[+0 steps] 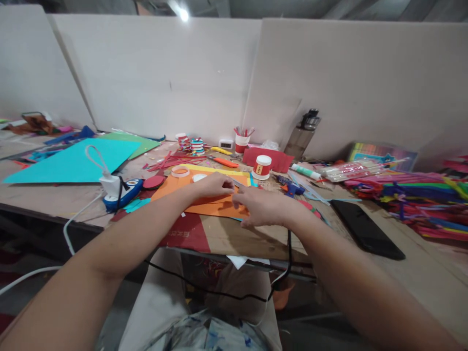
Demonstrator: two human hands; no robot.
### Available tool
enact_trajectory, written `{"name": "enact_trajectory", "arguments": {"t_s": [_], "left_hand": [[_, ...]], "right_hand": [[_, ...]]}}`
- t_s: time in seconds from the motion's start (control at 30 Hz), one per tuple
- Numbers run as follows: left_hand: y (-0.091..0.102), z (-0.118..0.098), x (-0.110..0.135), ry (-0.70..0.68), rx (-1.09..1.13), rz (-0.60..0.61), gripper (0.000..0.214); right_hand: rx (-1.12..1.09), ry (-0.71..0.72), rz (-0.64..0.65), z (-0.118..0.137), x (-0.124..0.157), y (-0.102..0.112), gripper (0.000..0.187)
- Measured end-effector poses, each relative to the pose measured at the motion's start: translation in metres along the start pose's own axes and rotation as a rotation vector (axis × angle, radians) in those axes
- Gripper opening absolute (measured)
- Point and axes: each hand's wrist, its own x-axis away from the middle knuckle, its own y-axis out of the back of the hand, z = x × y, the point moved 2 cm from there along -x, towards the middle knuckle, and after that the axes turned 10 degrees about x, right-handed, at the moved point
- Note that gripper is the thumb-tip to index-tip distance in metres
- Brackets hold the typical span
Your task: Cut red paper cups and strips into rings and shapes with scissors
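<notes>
Orange sheet (210, 208) amid paper scraps and craft supplies

Flat and smooth, it lies on brown cardboard (244, 238) at the near table edge, with yellow and blue edges showing beneath. Over it, the left hand (216, 185) has its fingers curled towards the thumb; the right hand (261, 205) is half open, fingers loosely bent. A thin grey sliver (237, 184) shows between the fingertips, too small to identify, and I cannot tell which hand, if either, grips it.

A white disc (199, 178) is partly covered by the left hand, near a pale ring (180, 171). Just beyond the right hand stands a red-and-white paper cup (261, 168), with a blue glue gun (291, 187) beside it. Farther right lie a glossy black phone (365, 229) and fuzzy, many-coloured stems (424, 195). Leftward, a blue power strip (122, 196) sits before a stiff turquoise sheet (69, 162).
</notes>
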Motion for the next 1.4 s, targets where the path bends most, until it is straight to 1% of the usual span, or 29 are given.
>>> {"name": "enact_trajectory", "arguments": {"t_s": [0.07, 0.1, 0.17, 0.27, 0.33, 0.43, 0.47, 0.5, 0.53, 0.6, 0.67, 0.7, 0.77, 0.8, 0.87, 0.93, 1.0, 1.1, 1.23, 1.4], "left_hand": [[-0.001, -0.002, 0.001, -0.014, -0.028, 0.0, 0.024], [0.0, -0.002, 0.001, -0.021, -0.035, 0.007, 0.024], [0.003, 0.0, 0.001, -0.029, -0.034, 0.046, 0.025], [0.007, 0.005, 0.002, -0.024, -0.008, 0.104, 0.029], [0.01, 0.008, 0.001, -0.018, 0.012, 0.121, 0.031], [0.022, 0.009, 0.002, -0.002, -0.013, 0.115, 0.032], [0.028, 0.008, 0.004, -0.002, -0.033, 0.111, 0.033], [0.034, 0.007, 0.006, 0.007, -0.032, 0.089, 0.034], [0.041, 0.005, 0.008, 0.036, -0.008, 0.08, 0.035], [0.05, 0.0, 0.014, 0.075, 0.087, 0.135, 0.037], [0.055, -0.004, 0.02, 0.099, 0.178, 0.234, 0.036], [0.056, -0.006, 0.022, 0.108, 0.198, 0.283, 0.037], [0.056, -0.006, 0.024, 0.118, 0.163, 0.341, 0.04], [0.055, -0.005, 0.024, 0.119, 0.119, 0.355, 0.038], [0.054, -0.002, 0.023, 0.117, 0.038, 0.353, 0.027], [0.053, 0.0, 0.022, 0.119, 0.023, 0.344, 0.021], [0.051, 0.002, 0.021, 0.117, 0.025, 0.344, 0.019], [0.048, 0.002, 0.02, 0.081, -0.042, 0.366, 0.017], [0.045, 0.001, 0.018, 0.027, -0.123, 0.361, 0.021], [0.048, -0.003, 0.019, 0.039, -0.184, 0.335, 0.023]], "right_hand": [[0.053, -0.034, 0.096, 0.004, 0.002, 0.0, 0.029], [0.069, -0.054, 0.124, 0.006, 0.003, 0.0, 0.026], [0.091, -0.094, 0.139, 0.012, 0.003, 0.003, 0.025], [0.15, -0.188, 0.101, 0.018, 0.002, 0.007, 0.025], [0.19, -0.236, 0.066, 0.017, 0.0, 0.009, 0.025], [0.217, -0.255, 0.04, 0.006, -0.005, 0.007, 0.025], [0.219, -0.23, 0.008, 0.002, -0.006, 0.006, 0.027], [0.211, -0.223, 0.004, -0.002, -0.007, 0.005, 0.029], [0.189, -0.233, -0.002, -0.007, -0.008, 0.005, 0.028], [0.15, -0.255, -0.01, -0.013, -0.009, 0.005, 0.026], [0.139, -0.273, -0.017, -0.016, -0.009, 0.007, 0.026], [0.142, -0.277, -0.017, -0.016, -0.009, 0.008, 0.026], [0.139, -0.283, -0.021, -0.018, -0.008, 0.008, 0.026], [0.124, -0.278, -0.026, -0.019, -0.008, 0.008, 0.024], [0.063, -0.244, -0.045, -0.023, -0.009, 0.006, 0.02], [-0.039, -0.163, -0.045, -0.028, -0.01, 0.003, 0.016], [-0.134, -0.097, -0.016, -0.033, -0.012, 0.0, 0.014], [-0.214, -0.035, 0.048, -0.036, -0.012, -0.002, 0.01], [-0.254, 0.004, 0.108, -0.03, -0.009, 0.001, 0.006], [-0.176, -0.027, 0.071, -0.023, -0.003, 0.01, 0.008]]}}
